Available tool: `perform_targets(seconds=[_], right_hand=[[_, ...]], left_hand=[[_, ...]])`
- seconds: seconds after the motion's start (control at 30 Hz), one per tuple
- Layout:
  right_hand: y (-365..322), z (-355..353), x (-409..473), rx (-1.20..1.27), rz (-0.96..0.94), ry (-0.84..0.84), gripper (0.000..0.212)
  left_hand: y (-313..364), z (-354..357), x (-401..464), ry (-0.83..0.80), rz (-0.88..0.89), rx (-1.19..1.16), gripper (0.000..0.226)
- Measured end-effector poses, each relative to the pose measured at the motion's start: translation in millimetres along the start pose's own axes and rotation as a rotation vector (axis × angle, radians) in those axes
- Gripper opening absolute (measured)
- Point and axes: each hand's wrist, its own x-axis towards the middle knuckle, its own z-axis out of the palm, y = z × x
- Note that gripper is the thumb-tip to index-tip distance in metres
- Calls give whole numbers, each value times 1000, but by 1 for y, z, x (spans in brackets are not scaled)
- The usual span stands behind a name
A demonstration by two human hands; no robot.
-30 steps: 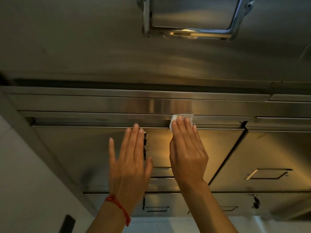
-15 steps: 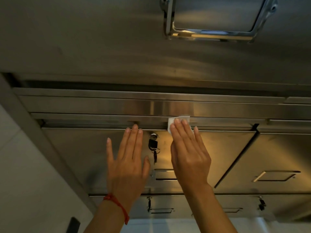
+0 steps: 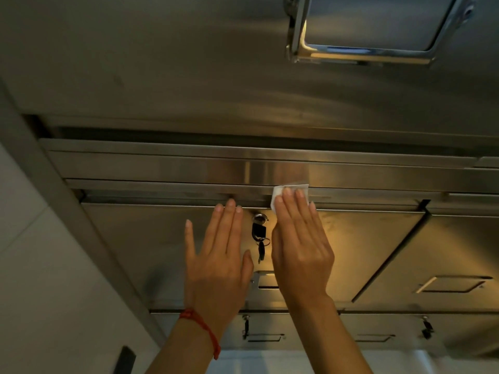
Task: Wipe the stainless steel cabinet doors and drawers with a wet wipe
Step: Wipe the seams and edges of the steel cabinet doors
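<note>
Both hands lie flat at frame centre — the right hand (image 3: 301, 247) presses the wet wipe (image 3: 289, 194) under straight fingers against the drawer's (image 3: 364, 238) top edge, while the left hand (image 3: 216, 255), holding nothing, likely steadies the panel.

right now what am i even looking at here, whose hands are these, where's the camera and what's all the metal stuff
No machine here: these are a person's two bare hands, filmed by one wide-angle camera worn on the head, looking forward and down. The metal is a stainless steel cabinet with drawer fronts and recessed pulls.

The right hand lies flat with straight fingers, pressing a white wet wipe against the ledge along the top edge of the drawer front. The left hand, with a red string bracelet at the wrist, is open and flat in front of the same drawer front, holding nothing.

Between the hands a lock has a black key hanging from it. At the top is a shiny metal frame, likely a handle.
</note>
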Motion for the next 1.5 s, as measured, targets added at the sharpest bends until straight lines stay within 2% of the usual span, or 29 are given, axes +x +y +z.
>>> perform_targets(seconds=[0.23, 0.43, 0.6, 0.8, 0.97, 1.03, 1.5], right_hand=[[6, 0, 1, -9, -96, -34, 29], [0, 2, -1, 13, 16, 20, 30], [7, -1, 0, 0, -89, -33, 30], [10, -2, -3, 6, 34, 33, 31], [0, 3, 0, 57, -128, -48, 31], [5, 1, 1, 46, -140, -62, 30], [38, -13, -5, -17, 32, 28, 29]], left_hand=[[1, 0, 0, 3, -3, -9, 58], [3, -1, 1, 0, -23, -30, 57], [6, -1, 2, -3, -42, -49, 57], [5, -1, 1, 7, -34, -44, 57], [6, 1, 1, 8, -37, -48, 57], [5, 1, 1, 8, -38, -47, 57], [7, 0, 2, 6, -40, -21, 58]])
